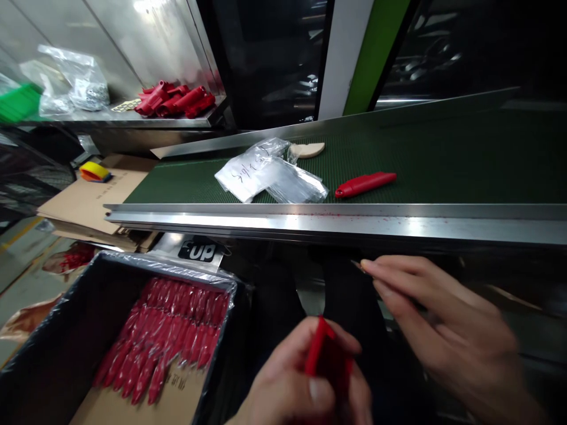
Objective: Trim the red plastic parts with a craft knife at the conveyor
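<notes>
My left hand [287,378] is wrapped round a red plastic part [326,354], with one edge of it pointing up between thumb and fingers. Off to the right, my right hand [434,313] pinches a small thin blade-like piece [358,265] between thumb and fingertips; its far end pokes out to the left. The two hands are apart, and the blade-like piece does not touch the red part. Past them, a long red molded piece [365,184] lies on the green ribbed conveyor belt [425,153]. My hand hides the lower end of the held part.
Clear plastic bags [270,171] and a beige curved piece [308,150] lie on the belt, behind its metal rail [354,223]. At lower left stands a dark bin [48,336] with rows of wrapped red pieces [168,330]. More red parts [175,100] sit on a metal shelf.
</notes>
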Demonstrator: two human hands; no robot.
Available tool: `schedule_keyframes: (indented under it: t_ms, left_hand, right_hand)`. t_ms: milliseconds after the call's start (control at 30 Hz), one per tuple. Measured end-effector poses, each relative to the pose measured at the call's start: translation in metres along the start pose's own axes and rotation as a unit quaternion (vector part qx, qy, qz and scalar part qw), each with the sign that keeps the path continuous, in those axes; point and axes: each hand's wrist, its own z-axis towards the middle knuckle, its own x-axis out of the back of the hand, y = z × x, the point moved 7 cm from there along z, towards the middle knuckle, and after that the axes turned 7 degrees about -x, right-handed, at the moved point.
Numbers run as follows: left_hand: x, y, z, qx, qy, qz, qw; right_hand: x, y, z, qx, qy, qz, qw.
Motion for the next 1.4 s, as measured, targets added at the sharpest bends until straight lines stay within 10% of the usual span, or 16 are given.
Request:
schedule_keyframes:
  t_ms: [333,1400]
  left_hand:
    - [0.004,0.000,0.001,0.019,0.065,-0.044,0.997]
    - [0.006,-0.009,0.000,0.073,0.042,-0.063,0.994]
  right_hand:
    - [-0.005,-0.046,-0.005,0.169,-0.070,-0.047,0.982]
    - [-0.009,-0.043,-0.007,0.253,-0.080,-0.092,0.960]
